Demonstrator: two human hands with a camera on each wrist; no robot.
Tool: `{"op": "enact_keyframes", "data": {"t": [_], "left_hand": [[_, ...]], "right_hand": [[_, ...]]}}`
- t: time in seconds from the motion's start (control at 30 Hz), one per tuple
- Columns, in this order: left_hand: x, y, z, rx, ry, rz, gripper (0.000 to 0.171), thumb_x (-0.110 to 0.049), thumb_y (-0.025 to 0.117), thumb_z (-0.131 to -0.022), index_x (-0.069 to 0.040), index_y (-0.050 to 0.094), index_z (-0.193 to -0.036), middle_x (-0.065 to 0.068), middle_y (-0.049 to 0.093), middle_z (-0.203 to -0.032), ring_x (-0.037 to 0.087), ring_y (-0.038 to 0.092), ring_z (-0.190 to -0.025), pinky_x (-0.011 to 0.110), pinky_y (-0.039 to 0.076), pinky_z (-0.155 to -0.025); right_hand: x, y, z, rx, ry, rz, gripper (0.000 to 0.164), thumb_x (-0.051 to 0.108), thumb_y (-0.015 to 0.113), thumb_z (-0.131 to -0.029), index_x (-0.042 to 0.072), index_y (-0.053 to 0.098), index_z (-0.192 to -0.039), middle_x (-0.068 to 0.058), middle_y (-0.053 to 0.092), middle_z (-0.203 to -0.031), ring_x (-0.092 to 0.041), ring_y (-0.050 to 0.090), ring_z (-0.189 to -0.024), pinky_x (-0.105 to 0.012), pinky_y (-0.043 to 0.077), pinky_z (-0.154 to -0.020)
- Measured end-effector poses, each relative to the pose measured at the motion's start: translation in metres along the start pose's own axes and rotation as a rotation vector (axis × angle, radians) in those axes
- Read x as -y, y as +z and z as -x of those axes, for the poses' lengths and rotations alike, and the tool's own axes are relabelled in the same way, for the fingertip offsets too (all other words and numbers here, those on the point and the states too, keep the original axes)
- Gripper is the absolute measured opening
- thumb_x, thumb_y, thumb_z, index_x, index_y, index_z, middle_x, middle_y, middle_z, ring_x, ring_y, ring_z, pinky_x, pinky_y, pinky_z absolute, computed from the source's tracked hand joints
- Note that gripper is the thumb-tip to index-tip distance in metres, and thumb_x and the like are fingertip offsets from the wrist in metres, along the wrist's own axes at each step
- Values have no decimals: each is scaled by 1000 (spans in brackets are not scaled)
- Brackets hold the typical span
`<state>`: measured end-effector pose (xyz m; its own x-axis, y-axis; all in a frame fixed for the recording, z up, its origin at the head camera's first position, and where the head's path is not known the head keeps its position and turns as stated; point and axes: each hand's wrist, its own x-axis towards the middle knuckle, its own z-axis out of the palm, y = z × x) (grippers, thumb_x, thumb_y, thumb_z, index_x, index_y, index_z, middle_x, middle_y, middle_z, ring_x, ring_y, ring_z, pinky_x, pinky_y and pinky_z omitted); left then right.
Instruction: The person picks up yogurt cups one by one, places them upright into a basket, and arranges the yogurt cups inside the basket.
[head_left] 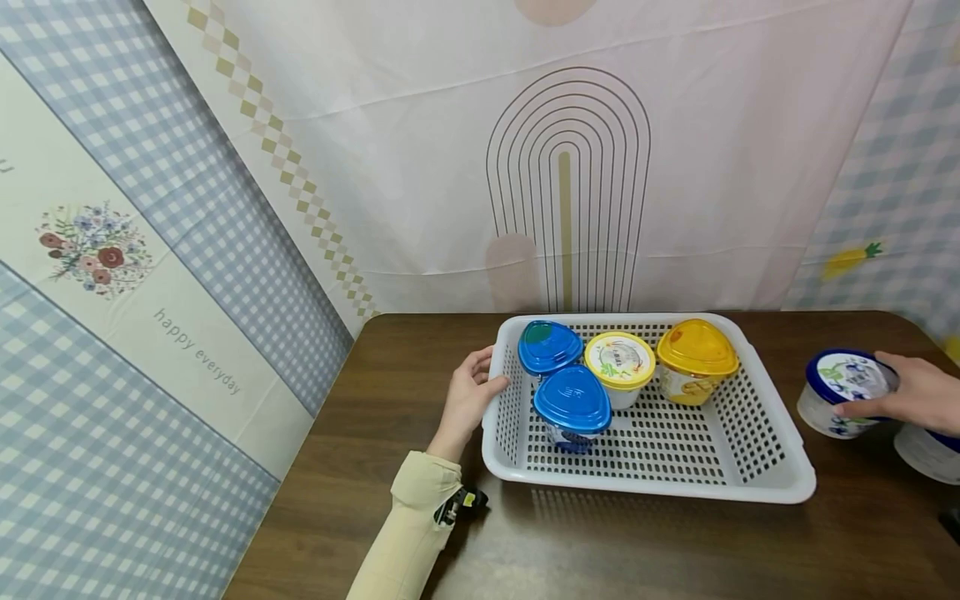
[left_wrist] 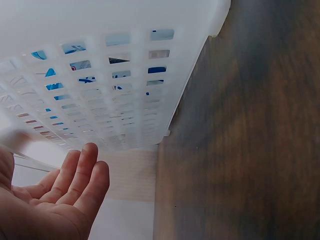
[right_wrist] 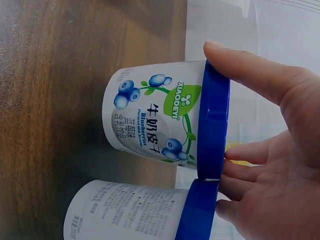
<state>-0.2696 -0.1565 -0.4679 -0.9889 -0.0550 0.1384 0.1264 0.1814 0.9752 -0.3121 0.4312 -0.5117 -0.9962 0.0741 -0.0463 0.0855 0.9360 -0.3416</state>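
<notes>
At the left end of a white plastic basket is my left hand, its thumb at the rim. In the left wrist view its fingers look loosely extended beside the slotted wall; firm contact cannot be made out. My right hand grips a white blueberry milk tub by its round blue lid, thumb on one side and fingers on the other. The tub is upright, right of the basket. A second blue-lidded tub touches it at the lid.
Inside the basket stand two blue-lidded tubs, a round yellow-lidded tub and a tub with a domed yellow lid. The basket is on a dark wooden table. Printed cloth hangs behind the table.
</notes>
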Motion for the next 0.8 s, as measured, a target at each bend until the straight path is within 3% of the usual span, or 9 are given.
{"op": "enact_keyframes", "data": {"t": [0.27, 0.6, 0.8], "left_hand": [[0, 0, -1, -1, 8, 4, 50, -6, 67, -80, -8, 51, -127, 7, 59, -113, 22, 60, -91, 36, 54, -71], [0, -1, -1, 8, 17, 5, 49, -5, 67, -81, -8, 52, -127, 9, 60, -110, 23, 60, -89, 37, 54, -71], [1, -1, -1, 7, 18, 5, 50, -5, 67, -80, -7, 52, -128, 11, 60, -111, 23, 60, -90, 37, 54, -71]], "right_hand": [[38, -19, 29, 7, -7, -20, 122, 51, 75, -67, -29, 7, -128, -45, 25, -109, -58, 33, -97, -67, 35, -78], [13, -6, 7, -56, 12, -25, 126, 66, 72, -62, -26, 18, -129, -41, 33, -105, -54, 40, -91, -62, 40, -69], [32, -17, 16, -62, -5, -37, 116, 60, 71, -69, -26, 21, -128, -41, 34, -107, -53, 40, -92, -59, 40, -68]]}}
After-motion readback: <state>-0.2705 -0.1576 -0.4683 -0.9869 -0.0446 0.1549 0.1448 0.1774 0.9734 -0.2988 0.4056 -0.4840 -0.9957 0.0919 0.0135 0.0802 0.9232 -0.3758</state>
